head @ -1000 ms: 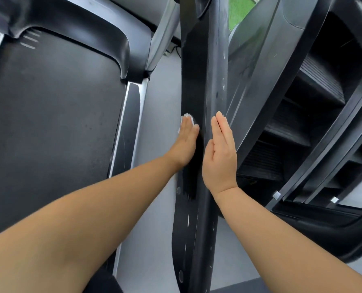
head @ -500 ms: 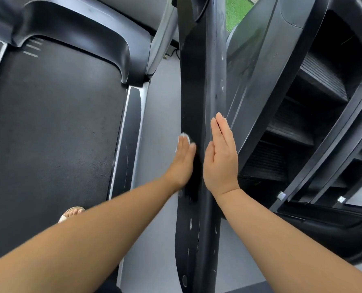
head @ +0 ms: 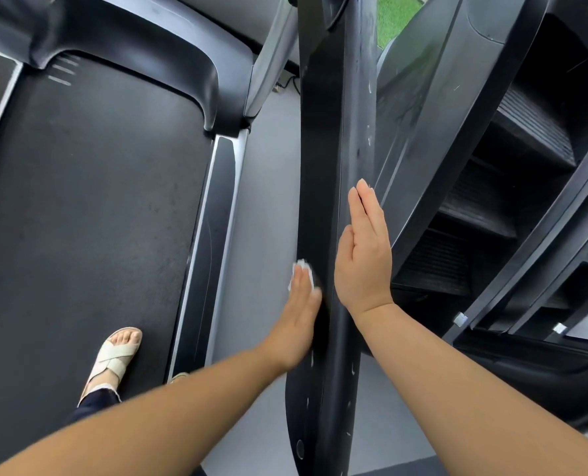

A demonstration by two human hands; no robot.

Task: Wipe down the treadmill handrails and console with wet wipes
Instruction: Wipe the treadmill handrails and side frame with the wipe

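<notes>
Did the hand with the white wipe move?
Yes. The left hand slid its wipe down the black handrail toward the person, falling behind the resting right hand.

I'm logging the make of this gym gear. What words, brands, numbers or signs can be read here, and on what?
No text can be read. The black handrail bears only pale scuffs; the treadmill belt only plain white dashes. Two small silver tags on the stair climber are too small to read.
</notes>
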